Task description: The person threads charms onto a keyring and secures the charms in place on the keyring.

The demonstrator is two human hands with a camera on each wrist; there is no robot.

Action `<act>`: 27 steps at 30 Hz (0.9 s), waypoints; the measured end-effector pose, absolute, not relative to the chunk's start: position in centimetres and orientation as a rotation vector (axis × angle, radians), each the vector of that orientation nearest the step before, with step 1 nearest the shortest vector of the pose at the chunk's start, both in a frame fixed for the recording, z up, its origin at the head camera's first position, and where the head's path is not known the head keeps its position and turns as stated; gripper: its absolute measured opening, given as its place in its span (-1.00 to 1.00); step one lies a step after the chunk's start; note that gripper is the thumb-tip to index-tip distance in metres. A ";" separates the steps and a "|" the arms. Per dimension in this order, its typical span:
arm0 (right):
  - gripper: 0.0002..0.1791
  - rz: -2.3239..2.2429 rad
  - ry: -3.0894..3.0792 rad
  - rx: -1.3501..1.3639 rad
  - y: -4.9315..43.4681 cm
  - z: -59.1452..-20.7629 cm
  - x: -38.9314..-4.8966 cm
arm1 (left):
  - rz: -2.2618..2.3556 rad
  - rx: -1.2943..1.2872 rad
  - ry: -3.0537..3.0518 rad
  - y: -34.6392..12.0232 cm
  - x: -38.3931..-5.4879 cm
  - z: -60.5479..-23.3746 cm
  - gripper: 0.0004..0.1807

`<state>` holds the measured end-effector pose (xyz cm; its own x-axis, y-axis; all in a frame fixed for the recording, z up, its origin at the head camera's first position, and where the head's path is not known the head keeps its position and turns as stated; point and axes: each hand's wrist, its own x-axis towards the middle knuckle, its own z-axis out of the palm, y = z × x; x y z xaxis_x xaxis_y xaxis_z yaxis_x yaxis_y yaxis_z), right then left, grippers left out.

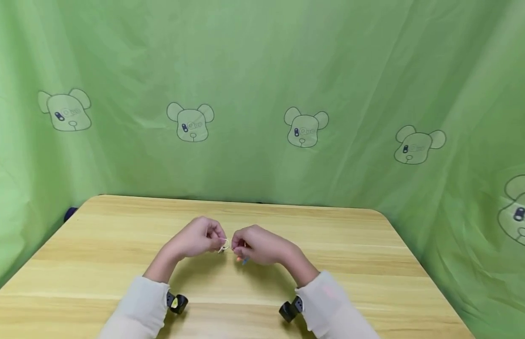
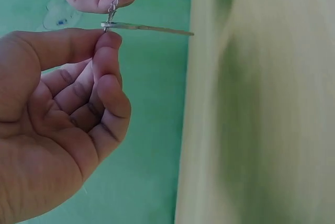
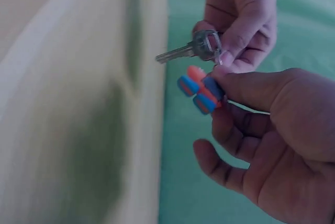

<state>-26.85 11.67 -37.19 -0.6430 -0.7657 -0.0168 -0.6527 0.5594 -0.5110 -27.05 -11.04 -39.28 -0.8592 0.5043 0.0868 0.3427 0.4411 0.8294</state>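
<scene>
Over the middle of the table, my left hand (image 1: 199, 238) pinches a metal key ring (image 3: 218, 51) between thumb and forefinger, its other fingers loosely bent. A silver key (image 3: 179, 53) hangs from the ring and points sideways, away from the fingertips. From the ring a short metal chain (image 2: 113, 3) runs to a small orange-and-blue charm (image 3: 203, 98). My right hand (image 1: 262, 246) pinches this charm between thumb and forefinger, just beside the left fingertips. Part of the charm is hidden by the fingers, and its exact shape is unclear.
A light wooden table (image 1: 330, 301) with rounded far corners lies under both hands. Behind and beside it hangs a green curtain (image 1: 245, 56) printed with bear heads. Each wrist carries a small black camera (image 1: 179, 304) near the sleeve cuff.
</scene>
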 end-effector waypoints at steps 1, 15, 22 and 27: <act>-0.90 -0.683 2.547 -1.180 11.5 -37.4 -27.0 | 1.383 0.741 2.509 -11.2 -27.1 -39.6 -0.97; -0.79 -0.510 2.502 -1.005 13.5 -38.5 -27.6 | 1.237 0.820 2.515 -7.4 -28.2 -42.0 -0.92; -0.80 -0.495 2.500 -0.914 14.9 -39.0 -28.0 | 1.155 0.846 2.520 -5.5 -28.7 -42.8 -0.89; -0.81 -0.478 2.531 -0.930 15.6 -39.5 -28.5 | 1.094 0.825 2.550 -4.7 -29.0 -42.8 -0.85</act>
<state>-28.48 15.61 -39.49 -0.6984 -0.6712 -0.2484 -0.5343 0.7199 -0.4431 -28.97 -4.70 -42.77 -0.8095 0.5871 -0.0031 0.4024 0.5586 0.7253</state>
